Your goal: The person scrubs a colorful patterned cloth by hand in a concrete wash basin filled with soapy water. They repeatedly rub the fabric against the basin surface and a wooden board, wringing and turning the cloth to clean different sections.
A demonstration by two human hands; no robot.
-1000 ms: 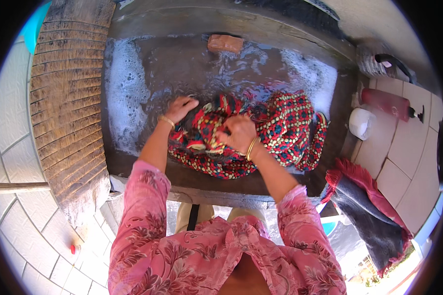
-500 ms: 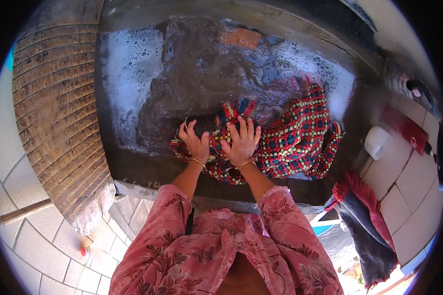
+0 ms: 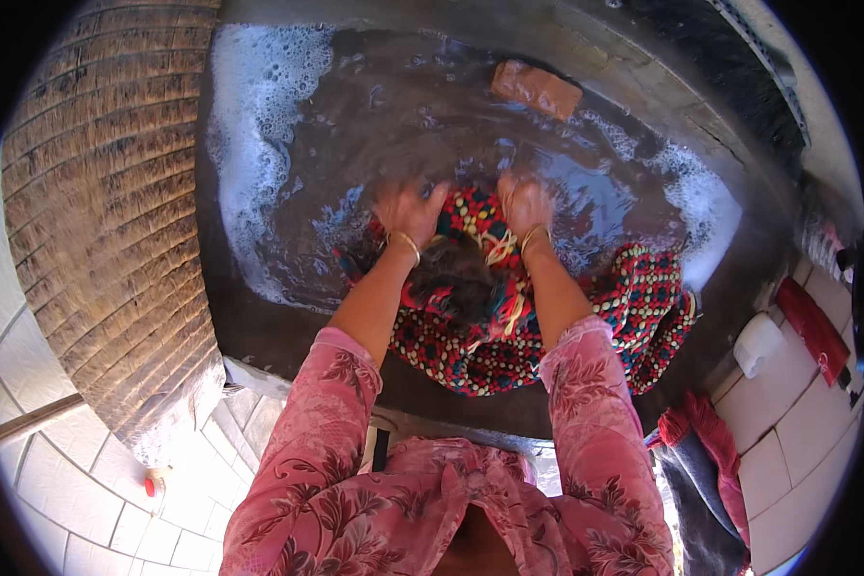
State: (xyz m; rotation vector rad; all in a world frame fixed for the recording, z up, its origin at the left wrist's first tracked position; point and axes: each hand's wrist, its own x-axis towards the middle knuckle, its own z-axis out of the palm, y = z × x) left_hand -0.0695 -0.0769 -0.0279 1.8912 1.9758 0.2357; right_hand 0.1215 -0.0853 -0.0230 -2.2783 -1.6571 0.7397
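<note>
A chunky woven rug [image 3: 490, 370], checked in red, dark green and pale yellow with loose fringe strands, lies bunched in a basin [image 3: 259, 326] of murky grey water. Both my arms stretch forward over it. My left hand [image 3: 408, 209] is at the rug's far left part, blurred, its fingers partly lost in the water. My right hand [image 3: 526, 202] is closed on the rug's far edge. Between the wrists the rug dips into a dark, wet hollow. Its right portion rests in folds along the near right side.
White suds [image 3: 259, 106] float at left, and more foam [image 3: 706, 206] at right. A wet brick [image 3: 536, 88] sits at the far side. A ridged wooden washboard [image 3: 115, 192] stands left. At right are a white block [image 3: 756, 344], a red-handled brush [image 3: 811, 326] and red-and-dark cloth [image 3: 706, 442].
Both hands have moved forward, away from me, and the right has closed on the rug. Part of the rug has been pushed or drawn farther into the water. The view has shifted somewhat.
</note>
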